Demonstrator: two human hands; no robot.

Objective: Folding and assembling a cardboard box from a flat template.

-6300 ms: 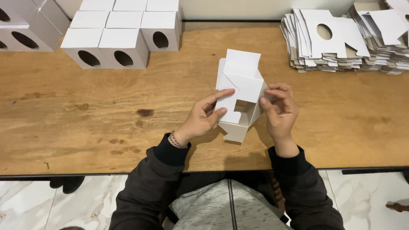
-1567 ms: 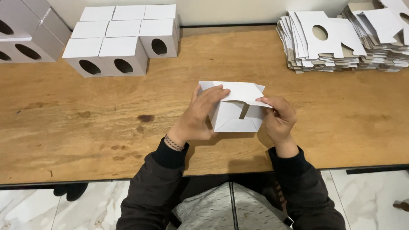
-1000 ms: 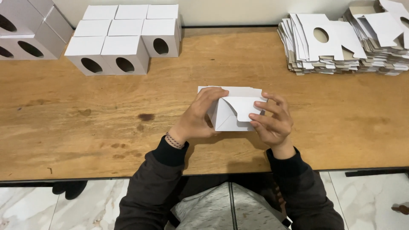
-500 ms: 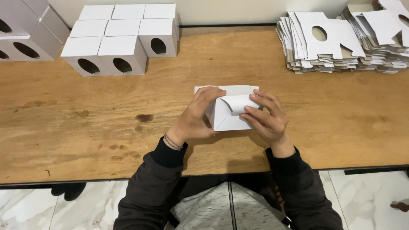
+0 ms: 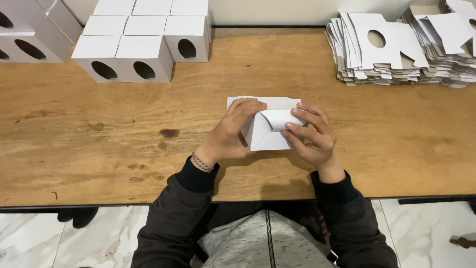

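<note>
Box (image 5: 270, 130) mid-table (image 5: 99, 149), between both hands. Made boxes (image 5: 144, 42) behind left; flat blanks (image 5: 386, 49) stacked behind right.

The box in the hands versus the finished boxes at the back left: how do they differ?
The box in the hands lies on its side with a curved end flap only part tucked; the finished boxes stand closed.
The left hand and right hand grip it; the finished boxes sit untouched in a block.
The finished boxes show oval holes; it shows none.
Both are white card.
</note>
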